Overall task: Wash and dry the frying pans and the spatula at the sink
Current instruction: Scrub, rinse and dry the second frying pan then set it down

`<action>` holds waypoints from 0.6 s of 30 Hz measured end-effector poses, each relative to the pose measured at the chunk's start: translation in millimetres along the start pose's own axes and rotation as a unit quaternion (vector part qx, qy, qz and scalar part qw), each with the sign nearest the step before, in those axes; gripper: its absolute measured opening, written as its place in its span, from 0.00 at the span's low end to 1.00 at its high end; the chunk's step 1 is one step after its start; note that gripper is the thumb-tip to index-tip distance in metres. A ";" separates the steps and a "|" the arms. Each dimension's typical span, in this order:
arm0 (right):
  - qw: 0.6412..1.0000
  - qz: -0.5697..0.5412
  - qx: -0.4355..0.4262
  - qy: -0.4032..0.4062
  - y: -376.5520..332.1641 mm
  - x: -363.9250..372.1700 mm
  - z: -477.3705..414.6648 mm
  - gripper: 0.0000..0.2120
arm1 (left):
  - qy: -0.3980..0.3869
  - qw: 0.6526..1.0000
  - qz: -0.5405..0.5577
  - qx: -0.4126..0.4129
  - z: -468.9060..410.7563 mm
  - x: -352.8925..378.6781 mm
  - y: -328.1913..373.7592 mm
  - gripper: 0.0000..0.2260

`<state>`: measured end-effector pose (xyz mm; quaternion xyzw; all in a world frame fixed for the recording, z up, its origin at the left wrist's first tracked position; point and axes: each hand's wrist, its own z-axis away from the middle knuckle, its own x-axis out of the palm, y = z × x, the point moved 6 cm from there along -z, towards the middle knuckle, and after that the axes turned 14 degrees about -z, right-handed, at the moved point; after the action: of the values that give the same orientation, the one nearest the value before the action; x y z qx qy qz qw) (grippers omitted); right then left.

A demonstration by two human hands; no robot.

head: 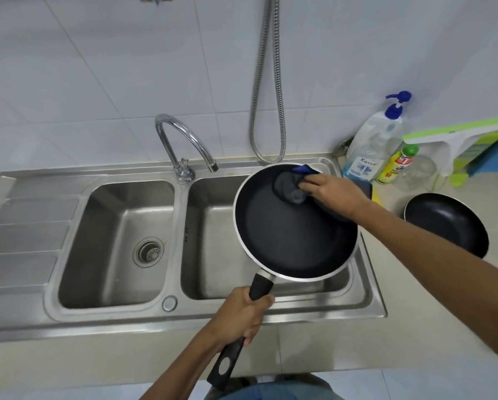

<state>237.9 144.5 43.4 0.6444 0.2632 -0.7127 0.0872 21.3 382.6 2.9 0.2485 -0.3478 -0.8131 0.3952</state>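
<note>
Frying pan [294, 235], the larger of two, with a dark inside and a bright rim, was held tilted over the right basin of the double steel sink [112, 220], its far edge near the back of the sink. On the counter [415, 284] to the right sat the smaller frying pan [447, 223], well apart from the held one and just in front of a clear pump bottle [372, 145], a green and white squeegee [455, 131] and a yellow bottle [396, 166]. The left hand [242, 316] had its fingers wrapped tight round the black handle [260, 287] near the pan's base. The right hand [337, 194] reached in from the right, fingers curled on a bunched dark grey cloth [288, 187] with a blue edge, pressing it against the pan's inner far side.
</note>
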 end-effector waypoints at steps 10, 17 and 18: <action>0.963 -0.259 -0.067 0.035 -136.7 58.2 -28.7 0.16 | -0.008 1.000 -0.003 -0.027 -4.9 -5.8 -3.7 0.15; 0.950 -0.237 -0.127 -0.157 -134.7 66.1 38.4 0.17 | 0.026 0.996 0.040 -0.073 -24.5 -16.4 -31.2 0.16; 0.953 -0.232 -0.114 -0.157 -120.9 61.4 47.8 0.16 | 0.032 0.996 0.042 -0.077 -27.2 -17.4 -34.3 0.17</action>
<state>130.7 236.7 17.5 0.4309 0.4676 -0.7711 0.0325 33.4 402.0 -38.3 0.2288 -0.2818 -0.8114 0.4581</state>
